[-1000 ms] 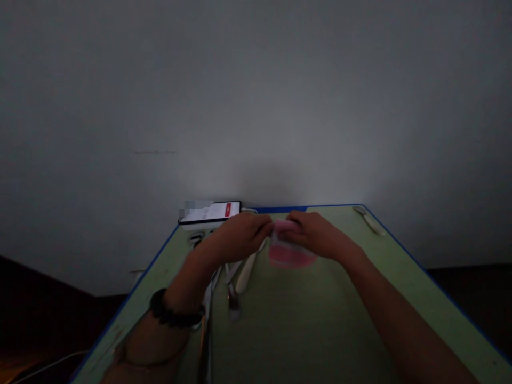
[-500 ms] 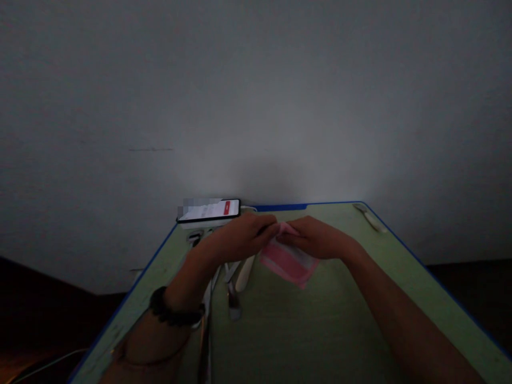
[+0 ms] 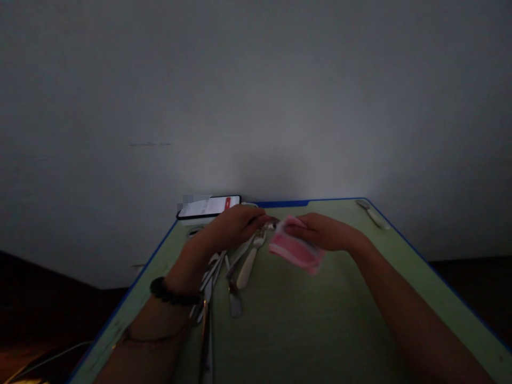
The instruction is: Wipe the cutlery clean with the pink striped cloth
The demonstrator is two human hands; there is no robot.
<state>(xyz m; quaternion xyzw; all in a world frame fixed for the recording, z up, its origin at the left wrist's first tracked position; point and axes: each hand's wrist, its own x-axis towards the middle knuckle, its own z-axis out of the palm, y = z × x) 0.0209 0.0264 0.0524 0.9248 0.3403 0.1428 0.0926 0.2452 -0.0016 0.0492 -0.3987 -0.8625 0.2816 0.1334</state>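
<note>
Over the middle of the table, my left hand is closed around a metal piece of cutlery. Its shiny end sticks out to the right of my fingers; whether it is a fork or a spoon I cannot tell. My right hand pinches a pink and white cloth, which hangs below the fingers close to that metal end. Beneath my left hand lies a fork with a cream handle. Several more metal utensils lie in a heap beside it, partly covered by my left forearm.
A phone with its screen lit rests on a white box at the back left of the green table. Another utensil with a cream handle lies at the far right corner. A grey wall stands directly behind the table.
My hands have moved slightly apart, so the metal end now shows between them. The cloth has shifted a little right and up with my right hand.
</note>
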